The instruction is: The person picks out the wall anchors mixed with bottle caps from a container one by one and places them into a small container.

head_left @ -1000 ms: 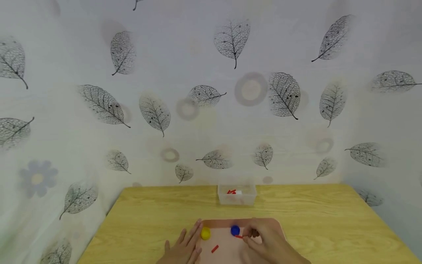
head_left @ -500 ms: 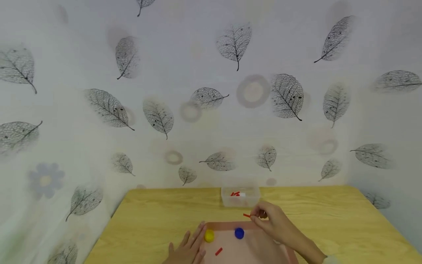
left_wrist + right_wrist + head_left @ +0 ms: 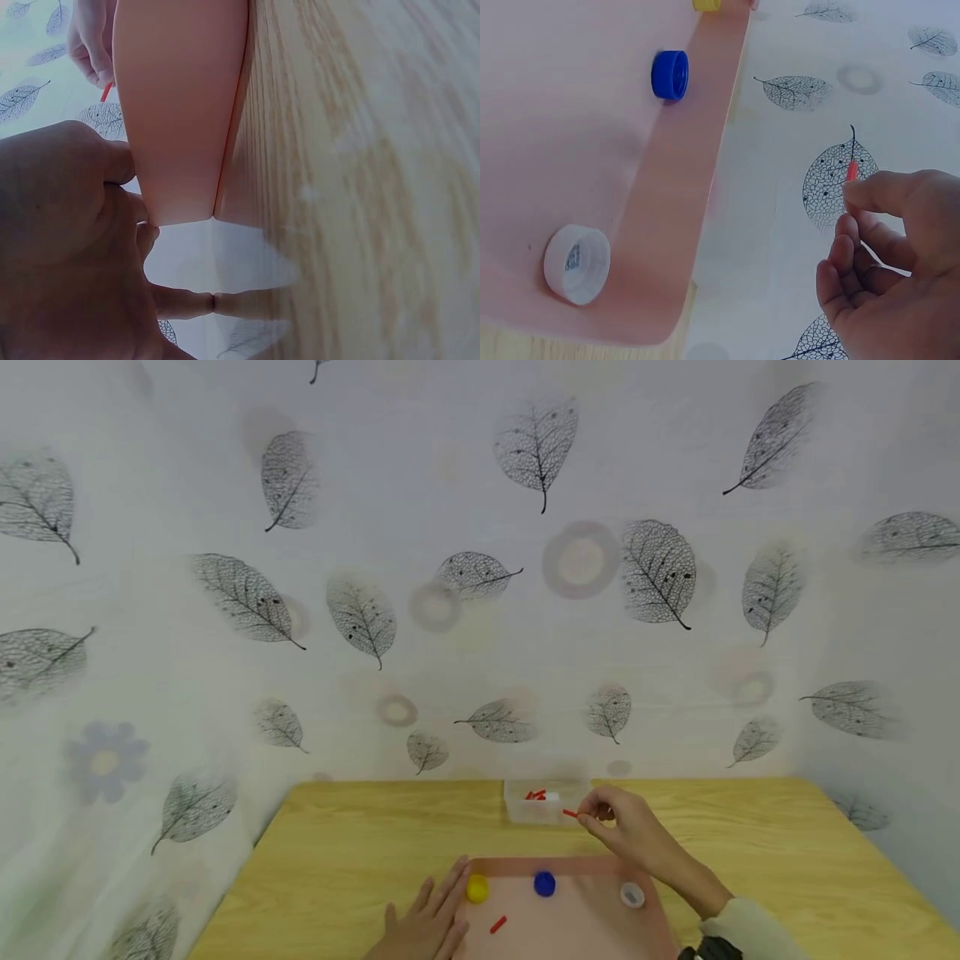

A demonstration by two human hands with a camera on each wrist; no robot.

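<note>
Between thumb and fingertips, my right hand (image 3: 626,827) pinches a small red stick (image 3: 571,813), held in the air just in front of a clear plastic box (image 3: 536,812). The same red stick (image 3: 852,171) shows in the right wrist view, its lower end hidden by the fingers. My left hand (image 3: 423,922) rests with straight fingers along the left rim of a pink tray (image 3: 585,867). In the tray are a yellow bottle cap (image 3: 477,888), a blue bottle cap (image 3: 544,883), a white bottle cap (image 3: 632,895) and another red stick (image 3: 498,925).
Several red pieces (image 3: 536,795) and something white lie in the clear box at the table's back. The wooden table (image 3: 360,835) ends against a wall covering (image 3: 450,635) printed with leaves. A dark watch or band (image 3: 710,949) sits near the right sleeve.
My right hand has lifted the red stick from beside the blue cap, out over the tray's back rim towards the clear box. The white cap has come into view. The left hand stays put.
</note>
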